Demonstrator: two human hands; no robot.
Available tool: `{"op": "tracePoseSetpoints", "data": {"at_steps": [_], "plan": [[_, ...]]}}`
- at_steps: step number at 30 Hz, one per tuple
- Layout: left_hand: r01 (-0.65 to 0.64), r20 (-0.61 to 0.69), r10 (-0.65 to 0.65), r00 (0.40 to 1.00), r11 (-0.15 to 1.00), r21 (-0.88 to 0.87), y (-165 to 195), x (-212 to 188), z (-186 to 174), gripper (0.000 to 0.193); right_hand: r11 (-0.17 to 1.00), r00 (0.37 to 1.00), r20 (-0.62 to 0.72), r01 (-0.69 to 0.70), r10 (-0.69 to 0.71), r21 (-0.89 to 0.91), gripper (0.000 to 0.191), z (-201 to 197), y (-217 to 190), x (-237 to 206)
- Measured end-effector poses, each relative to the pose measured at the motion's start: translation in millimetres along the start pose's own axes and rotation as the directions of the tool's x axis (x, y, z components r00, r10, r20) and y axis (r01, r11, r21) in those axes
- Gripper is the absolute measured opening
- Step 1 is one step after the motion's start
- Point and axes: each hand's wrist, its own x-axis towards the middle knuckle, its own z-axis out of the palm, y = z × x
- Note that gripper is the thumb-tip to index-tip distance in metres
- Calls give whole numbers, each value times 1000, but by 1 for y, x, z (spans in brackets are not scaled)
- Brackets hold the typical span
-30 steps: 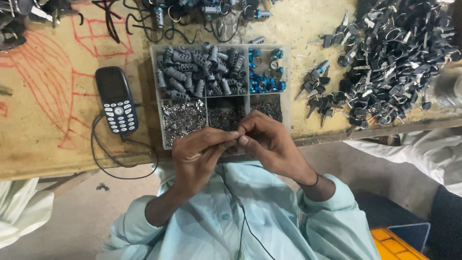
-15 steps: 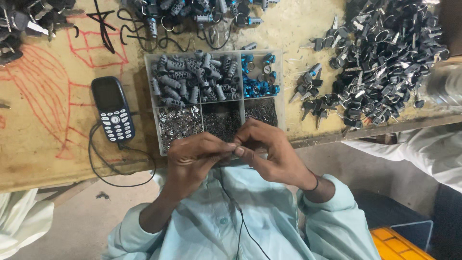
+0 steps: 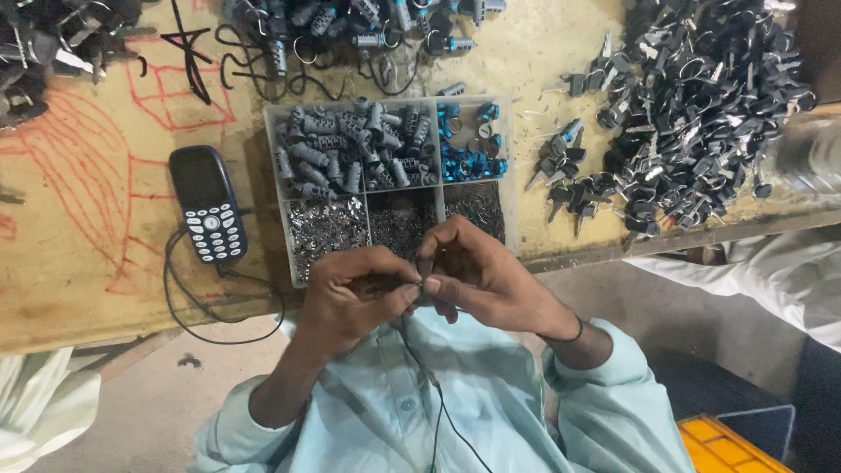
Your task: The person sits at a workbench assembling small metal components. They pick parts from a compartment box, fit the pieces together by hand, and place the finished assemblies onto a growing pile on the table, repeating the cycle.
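Both hands are now pressing closer together than a second ago. The left hand (image 3: 350, 298) and the right hand (image 3: 477, 276) are meeting fingertip to fingertip just below the compartment tray (image 3: 272, 188). A thin pale stick was poking out of the left hand's fingers a second ago; it is no longer showing, so the piece is probably seated further in or just covered. Both hands are pinching narrow on one small dark part (image 3: 419, 289), mostly hidden behind fingers; its shape cannot be told. It is sitting off the bench, over the person's chest, right under the tray's lower edge.

Working outward: the tray is holding grey cylinders (image 3: 350, 149) in its top-left section, blue bits (image 3: 473, 158) top-right, and fine silver and dark pieces along the bottom row. A dark keypad phone (image 3: 208, 203) is lying left of the tray, a black cable (image 3: 197, 320) looping below it. A big pile of dark keys (image 3: 692, 114) is spreading right of the tray. More cylinders and wires are lying above the tray. Another person's white sleeve (image 3: 771, 271) is showing far right of the tray.
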Motion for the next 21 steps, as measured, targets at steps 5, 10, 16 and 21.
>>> {"op": "tracePoseSetpoints", "data": {"at_steps": [5,10,16,21], "plan": [[-234,22,243,970,901,366,13,-2,-2,12,874,992,-70,56,-102,-483,15,2,-11,-1],[-359,44,401,915,762,539,24,-4,4,22,532,884,49,323,-465,-783,18,7,-12,0],[-477,153,566,810,484,734,26,-12,12,34,519,901,-1,249,-433,-818,22,10,-7,0],[-443,51,512,857,684,579,22,-8,7,23,750,937,-51,242,-345,-615,27,4,-3,0]]}}
